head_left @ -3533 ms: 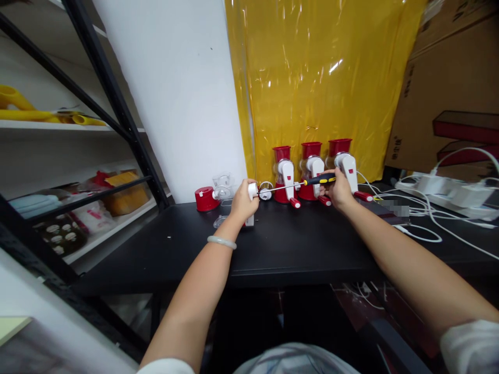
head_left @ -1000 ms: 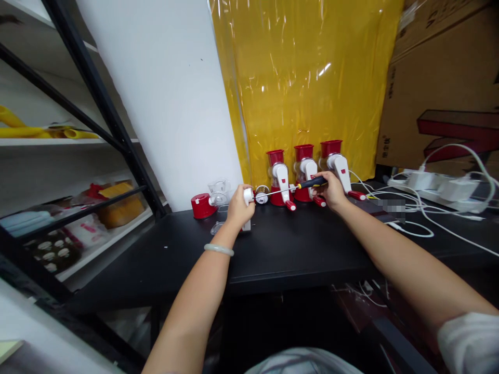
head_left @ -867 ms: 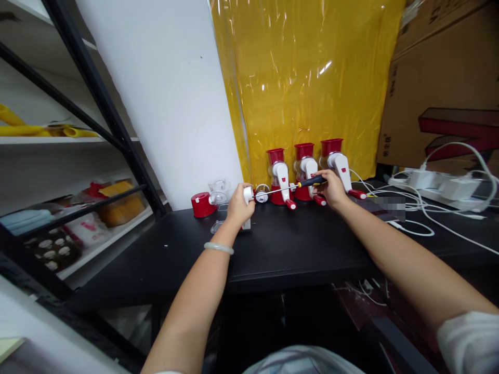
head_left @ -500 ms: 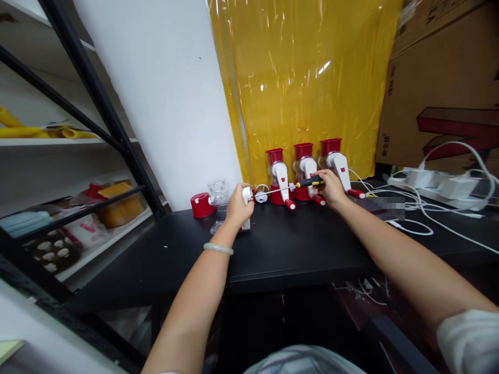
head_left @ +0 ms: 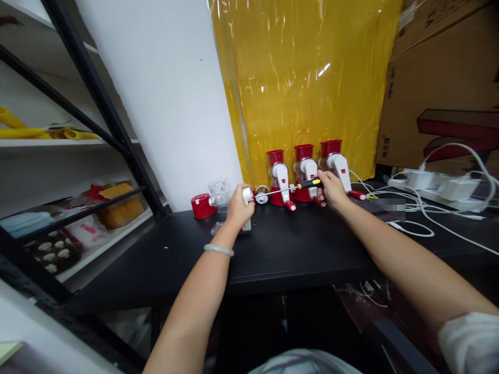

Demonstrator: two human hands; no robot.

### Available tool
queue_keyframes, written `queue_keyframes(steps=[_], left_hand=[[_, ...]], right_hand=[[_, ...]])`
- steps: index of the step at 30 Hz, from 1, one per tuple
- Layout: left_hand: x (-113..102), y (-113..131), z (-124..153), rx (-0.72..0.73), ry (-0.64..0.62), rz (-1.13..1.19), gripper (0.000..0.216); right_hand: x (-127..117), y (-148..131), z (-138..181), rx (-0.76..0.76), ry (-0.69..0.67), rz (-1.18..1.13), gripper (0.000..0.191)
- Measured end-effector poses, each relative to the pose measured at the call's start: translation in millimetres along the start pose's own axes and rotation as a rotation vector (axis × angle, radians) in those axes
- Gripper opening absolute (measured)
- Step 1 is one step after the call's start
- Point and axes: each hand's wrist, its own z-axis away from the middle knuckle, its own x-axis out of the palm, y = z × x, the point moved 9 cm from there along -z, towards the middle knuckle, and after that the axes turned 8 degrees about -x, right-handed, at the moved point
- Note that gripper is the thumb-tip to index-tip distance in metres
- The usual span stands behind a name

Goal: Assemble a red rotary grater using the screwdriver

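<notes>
My left hand (head_left: 239,206) is closed around a small white round part (head_left: 247,195), mostly hidden by the fingers. In my right hand (head_left: 331,189) is a screwdriver (head_left: 311,183) with a black and yellow handle, its long shaft pointing left so that the tip meets the white part. Behind the shaft lies a round metal drum (head_left: 262,194). Left of my left hand sits a red base (head_left: 203,205) joined to a clear plastic housing (head_left: 219,191). Three red and white rotary graters, the nearest one (head_left: 279,179) just behind the shaft, stand in a row at the back.
The black table (head_left: 187,259) has a yellow plastic curtain (head_left: 307,72) behind it. White cables and a power strip (head_left: 440,192) spread over its right side, before a cardboard box (head_left: 440,88). A shelf rack (head_left: 97,98) stands at the left.
My right hand with the screwdriver has shifted very slightly. The left hand keeps its hold on the white part, and the tip stays at it.
</notes>
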Motion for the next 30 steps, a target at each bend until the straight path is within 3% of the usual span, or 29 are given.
queue_keyframes(steps=[5, 16, 30], left_hand=[[1, -3, 0, -0.012, -0.008, -0.002, 0.048], [1, 0, 1, -0.019, -0.018, -0.007, 0.048], [0, 1, 1, -0.01, -0.007, -0.013, 0.046]], right_hand=[[-2, 1, 2, 0.011, 0.018, 0.086, 0.05], [-3, 13, -10, -0.025, 0.018, -0.109, 0.021], [-2, 10, -8, 0.027, 0.036, -0.114, 0.015]])
